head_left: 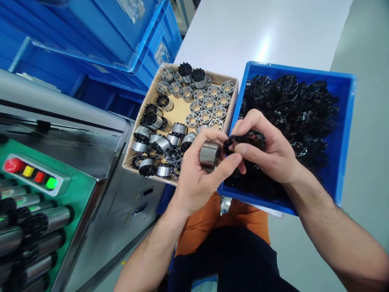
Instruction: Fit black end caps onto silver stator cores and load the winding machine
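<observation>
While the left fingers (225, 168) grip the metal cylinder (209, 155) near carton (180, 111) and blue bin (345, 134), right fingers (253, 154) pinch black toothed parts (257, 139); cylinder looks stiff, slick, fairly heavy, best held around its wall, toothed parts light, maybe brittle, best by the rims.

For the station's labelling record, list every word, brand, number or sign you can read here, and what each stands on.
No text is readable.
Pale patches on the blue crates: possibly labels, too blurred to read.
Card at the bottom edge, against the dark clothing: cut off and too blurred.
Button panel: no lettering I can make out.
</observation>
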Demonstrator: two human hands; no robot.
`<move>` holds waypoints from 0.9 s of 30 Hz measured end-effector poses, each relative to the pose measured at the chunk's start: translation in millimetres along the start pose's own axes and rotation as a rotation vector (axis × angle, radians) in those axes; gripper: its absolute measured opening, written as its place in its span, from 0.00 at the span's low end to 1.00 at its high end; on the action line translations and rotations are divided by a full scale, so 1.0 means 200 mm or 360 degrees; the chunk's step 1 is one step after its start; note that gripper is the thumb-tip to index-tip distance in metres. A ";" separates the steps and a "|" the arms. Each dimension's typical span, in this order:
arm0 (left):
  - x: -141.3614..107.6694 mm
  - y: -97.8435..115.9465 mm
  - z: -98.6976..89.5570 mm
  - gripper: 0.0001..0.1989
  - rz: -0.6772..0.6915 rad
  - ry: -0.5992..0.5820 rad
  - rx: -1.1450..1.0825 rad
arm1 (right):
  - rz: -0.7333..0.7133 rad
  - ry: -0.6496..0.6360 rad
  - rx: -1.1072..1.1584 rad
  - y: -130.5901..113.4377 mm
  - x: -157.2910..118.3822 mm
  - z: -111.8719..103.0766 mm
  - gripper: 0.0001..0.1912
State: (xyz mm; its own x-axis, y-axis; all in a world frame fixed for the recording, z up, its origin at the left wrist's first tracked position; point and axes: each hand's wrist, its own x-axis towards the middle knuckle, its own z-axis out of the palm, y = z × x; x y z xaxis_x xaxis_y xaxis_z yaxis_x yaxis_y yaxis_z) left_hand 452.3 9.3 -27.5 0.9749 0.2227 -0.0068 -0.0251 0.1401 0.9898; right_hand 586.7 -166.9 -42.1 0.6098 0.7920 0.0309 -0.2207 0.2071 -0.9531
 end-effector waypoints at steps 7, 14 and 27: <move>-0.04 -0.02 -0.02 0.16 0.0030 0.0044 0.0184 | -0.0267 0.0362 -0.0534 -0.02 -0.01 0.01 0.21; -0.04 -0.05 -0.05 0.17 -0.0117 -0.0246 -0.0215 | -0.0632 0.0318 -0.0915 -0.04 -0.05 0.03 0.06; 0.00 0.02 0.09 0.29 -0.0393 0.0125 -0.0246 | -0.0275 0.0453 -0.0705 -0.02 -0.05 0.11 0.05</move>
State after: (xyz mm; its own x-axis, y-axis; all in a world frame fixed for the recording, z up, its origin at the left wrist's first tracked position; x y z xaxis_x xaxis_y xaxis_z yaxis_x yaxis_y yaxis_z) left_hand 455.5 -7.7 -21.7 0.9356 0.2370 -0.2618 0.1715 0.3430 0.9235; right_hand 564.3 -162.5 -31.8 0.8040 0.5686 0.1742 0.2050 0.0101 -0.9787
